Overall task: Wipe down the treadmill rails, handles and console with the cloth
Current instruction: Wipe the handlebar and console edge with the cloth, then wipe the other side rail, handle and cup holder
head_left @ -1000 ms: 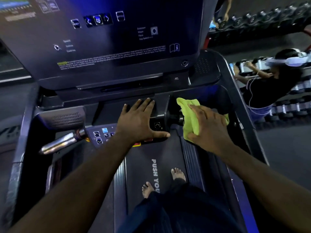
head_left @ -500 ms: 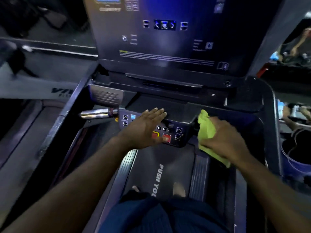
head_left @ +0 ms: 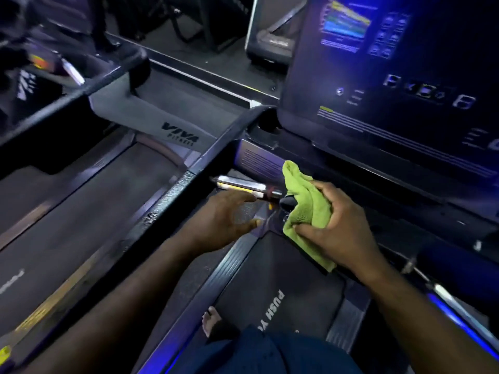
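Gripped by the right hand (head_left: pixel 343 225), the green cloth (head_left: pixel 305 209) has been carried leftward to just beside the chrome handle (head_left: pixel 243 186). The left hand (head_left: pixel 224 220), lifted off the control panel, is held loosely spread beneath it; that handle is judged next for wiping.

The green cloth (head_left: pixel 305 209) is bunched up, just beside the silver handle (head_left: pixel 243 185). The dark console (head_left: pixel 391 125) rises above them, its screen lit.
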Demonstrator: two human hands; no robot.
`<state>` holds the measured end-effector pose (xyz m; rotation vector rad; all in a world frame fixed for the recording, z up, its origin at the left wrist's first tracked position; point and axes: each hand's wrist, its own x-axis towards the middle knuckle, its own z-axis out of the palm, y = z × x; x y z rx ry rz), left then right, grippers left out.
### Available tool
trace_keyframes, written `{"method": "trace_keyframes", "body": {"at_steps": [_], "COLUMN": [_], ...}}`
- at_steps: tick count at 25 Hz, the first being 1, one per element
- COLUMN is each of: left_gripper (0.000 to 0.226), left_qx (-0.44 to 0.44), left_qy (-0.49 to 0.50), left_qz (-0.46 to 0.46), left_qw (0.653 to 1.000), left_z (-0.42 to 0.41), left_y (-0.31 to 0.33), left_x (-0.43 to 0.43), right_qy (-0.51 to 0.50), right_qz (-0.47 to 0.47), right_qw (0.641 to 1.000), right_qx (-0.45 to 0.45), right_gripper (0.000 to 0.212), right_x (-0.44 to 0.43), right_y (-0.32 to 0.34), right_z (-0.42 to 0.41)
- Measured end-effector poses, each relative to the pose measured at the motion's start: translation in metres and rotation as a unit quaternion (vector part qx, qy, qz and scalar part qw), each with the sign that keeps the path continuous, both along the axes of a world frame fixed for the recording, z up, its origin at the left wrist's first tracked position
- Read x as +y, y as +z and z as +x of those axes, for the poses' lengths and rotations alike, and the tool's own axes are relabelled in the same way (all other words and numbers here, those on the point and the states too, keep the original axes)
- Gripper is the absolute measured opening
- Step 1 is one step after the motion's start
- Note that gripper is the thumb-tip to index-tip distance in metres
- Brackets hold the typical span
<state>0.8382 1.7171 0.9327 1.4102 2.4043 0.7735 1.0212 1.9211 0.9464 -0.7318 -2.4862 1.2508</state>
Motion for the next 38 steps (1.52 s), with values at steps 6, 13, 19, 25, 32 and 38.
{"method": "trace_keyframes", "body": {"at_steps": [6,13,19,25,32,38], "left_gripper": [0.049,0.044,0.061,0.051,0.022,0.018], "left_qx": [-0.043,-0.475,-0.569,-0.401,-0.344,-0.277], "left_qy": [0.059,0.201,0.22,0.399,0.514,0.63], "left_qz": [0.013,0.206,0.248,0.204,0.117,0.3], "left_qw": [0.997,0.832,0.753,0.799,0.778,0.661], "left_z": [-0.072,-0.124,-0.143,-0.134,-0.066,0.022], "left_y": [0.002,0.011,0.03,0.05,0.077,0.092], "left_x": [-0.097,-0.138,-0.153,-0.16,-0.247,-0.303], "right_qy": [-0.03,-0.001,0.106,0.292,0.376,0.555], "right_qz": [-0.33,-0.683,-0.658,-0.361,-0.329,-0.121], "right_qw": [0.937,0.711,0.744,0.884,0.864,0.805], "right_qx": [0.107,0.168,0.038,0.046,0.066,0.172], "right_gripper": [0.064,0.042,0.053,0.025,0.027,0.042], "right_x": [-0.077,-0.143,-0.158,-0.163,-0.211,-0.319], "right_y": [0.018,0.031,0.021,0.013,0.014,0.043], "right_z": [-0.103,-0.176,-0.238,-0.288,-0.312,-0.245]}}
